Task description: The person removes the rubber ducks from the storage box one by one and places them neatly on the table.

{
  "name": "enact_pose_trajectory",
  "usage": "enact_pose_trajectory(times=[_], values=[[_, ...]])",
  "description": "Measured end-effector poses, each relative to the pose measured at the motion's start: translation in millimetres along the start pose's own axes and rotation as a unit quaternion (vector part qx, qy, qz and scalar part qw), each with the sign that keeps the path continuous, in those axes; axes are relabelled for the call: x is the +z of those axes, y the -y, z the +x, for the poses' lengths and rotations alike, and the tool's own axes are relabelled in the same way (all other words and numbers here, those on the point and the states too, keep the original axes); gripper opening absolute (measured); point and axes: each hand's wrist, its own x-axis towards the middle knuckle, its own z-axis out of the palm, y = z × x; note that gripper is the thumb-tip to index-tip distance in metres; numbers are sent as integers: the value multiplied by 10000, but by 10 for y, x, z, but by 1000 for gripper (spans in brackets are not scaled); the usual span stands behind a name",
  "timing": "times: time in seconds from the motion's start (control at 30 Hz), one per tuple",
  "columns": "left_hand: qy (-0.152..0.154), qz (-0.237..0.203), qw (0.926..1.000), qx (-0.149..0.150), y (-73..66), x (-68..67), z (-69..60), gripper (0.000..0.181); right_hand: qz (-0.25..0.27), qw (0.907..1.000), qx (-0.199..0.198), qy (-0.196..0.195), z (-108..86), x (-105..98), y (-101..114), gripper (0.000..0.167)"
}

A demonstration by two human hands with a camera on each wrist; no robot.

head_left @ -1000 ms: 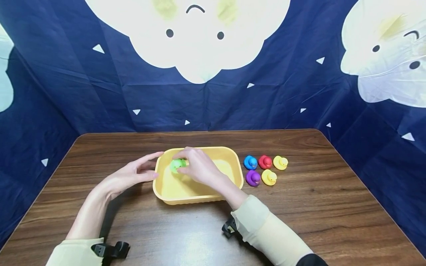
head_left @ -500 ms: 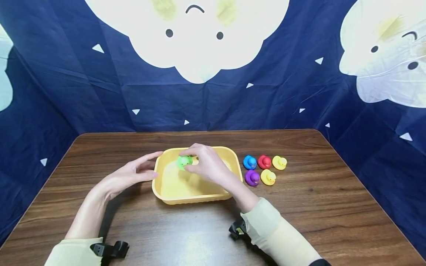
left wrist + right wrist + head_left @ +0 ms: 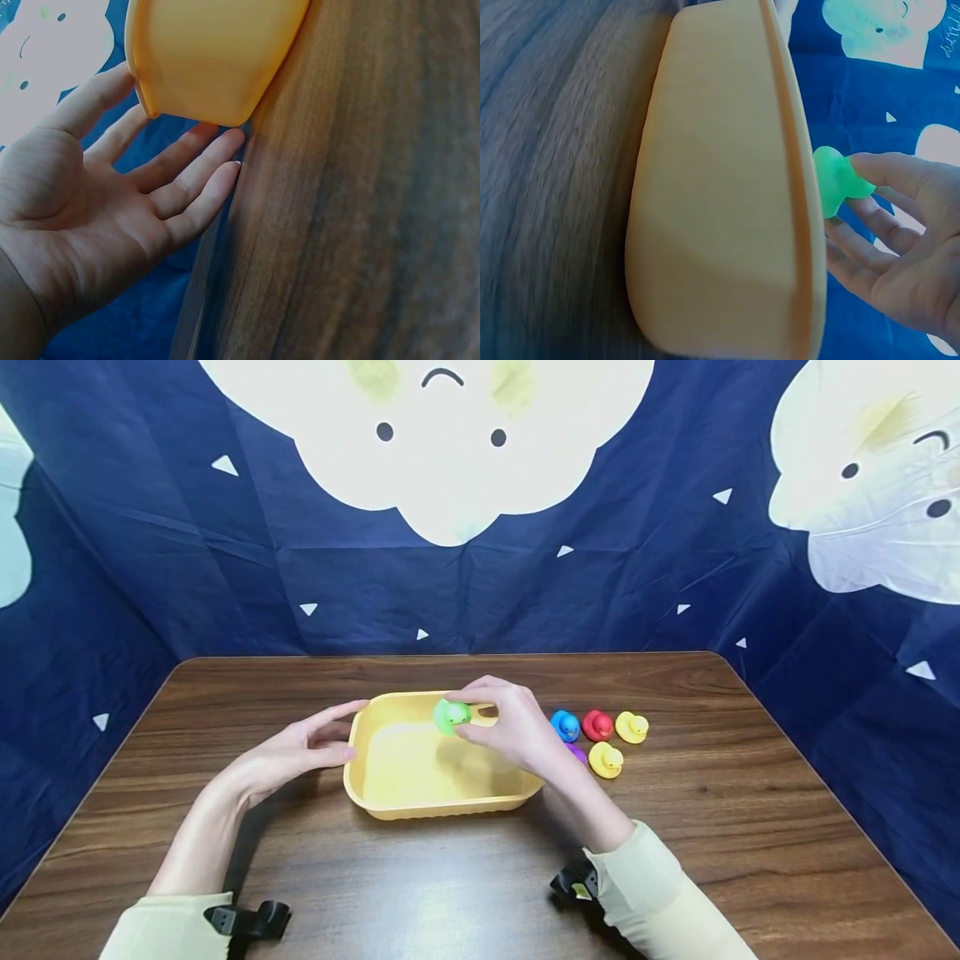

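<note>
Between the thumb and fingers of my right hand is a green rubber duck, held above the yellow plastic basin. In the right wrist view the green duck shows beyond the basin's rim, clear of the floor of the basin. My left hand touches the basin's left end with thumb and fingertips, its fingers extended. Seen from the left wrist, the left hand has its palm away from the basin's wall. No ducks lie on the visible basin floor.
Right of the basin sit a blue duck, a red duck, two yellow ducks and a purple duck partly behind my right wrist. They stand on a brown wooden table, with a dark blue cloth behind.
My right hand has lifted the green duck from the basin's left part and carried it rightward. My left hand stays at the basin's left end.
</note>
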Motion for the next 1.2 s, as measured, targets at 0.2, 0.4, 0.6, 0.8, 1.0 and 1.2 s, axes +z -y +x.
enact_pose_trajectory(times=[0.2,0.4,0.6,0.8,1.0,1.2], values=[[1,35,10000,13,6,-3,3,71,114,9997,-85,-192,-110,-130,-45,39],[-7,28,10000,56,31,-9,5,71,130,9994,-61,-319,-153,-205,-108,39],[6,19,10000,67,32,-6,7,70,390,9984,179,-375,-191,-298,-130,36],[-8,13,10000,68,18,-6,11,70,498,9974,301,-426,-222,-361,-147,33],[11,7,10000,70,15,-7,13,70,299,9980,315,-466,-268,-433,-178,31],[9,21,9999,126,22,-9,11,70,91,9983,304,-492,-314,-503,-206,32]])
